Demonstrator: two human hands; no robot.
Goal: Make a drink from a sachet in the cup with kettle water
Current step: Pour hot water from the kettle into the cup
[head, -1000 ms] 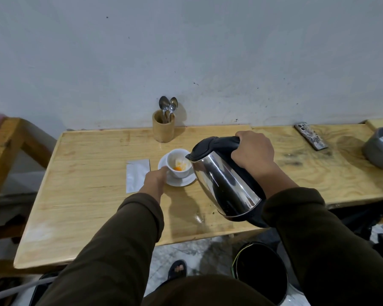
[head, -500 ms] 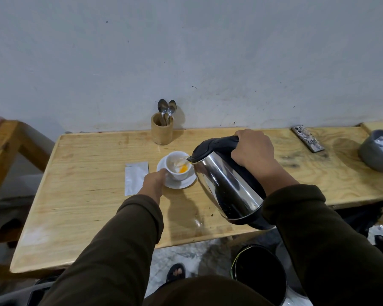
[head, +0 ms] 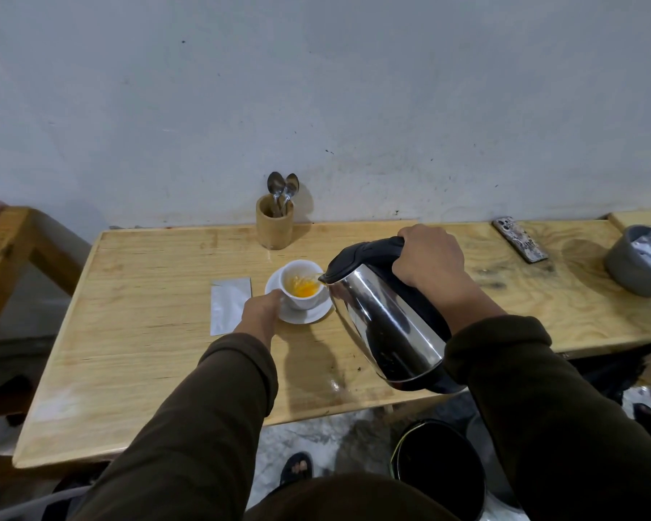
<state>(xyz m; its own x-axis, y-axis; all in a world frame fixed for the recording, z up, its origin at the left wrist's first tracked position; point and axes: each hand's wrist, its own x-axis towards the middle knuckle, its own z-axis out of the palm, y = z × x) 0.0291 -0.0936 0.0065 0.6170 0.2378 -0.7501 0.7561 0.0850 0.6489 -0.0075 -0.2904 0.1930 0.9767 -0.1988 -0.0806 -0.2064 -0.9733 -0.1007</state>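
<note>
A white cup point(head: 302, 300) stands on a white saucer point(head: 304, 316) in the middle of the wooden table point(head: 140, 347). Orange liquid and pale powder show inside the cup. My left hand point(head: 261, 314) holds the cup's left side at the saucer edge. My right hand point(head: 429, 259) grips the black handle of a steel kettle point(head: 382, 321), which is tilted with its spout over the cup's right rim, and water runs in. A silver sachet point(head: 229, 310) lies flat just left of my left hand.
A wooden holder with two spoons point(head: 275, 224) stands behind the cup by the wall. A phone point(head: 519, 239) and a grey bowl point(head: 640, 265) sit at the right. A black bin point(head: 438, 470) stands on the floor below the table's front edge.
The kettle has tipped further towards the cup, its spout now reaching the rim. The orange liquid in the cup has grown. My left hand stays at the cup.
</note>
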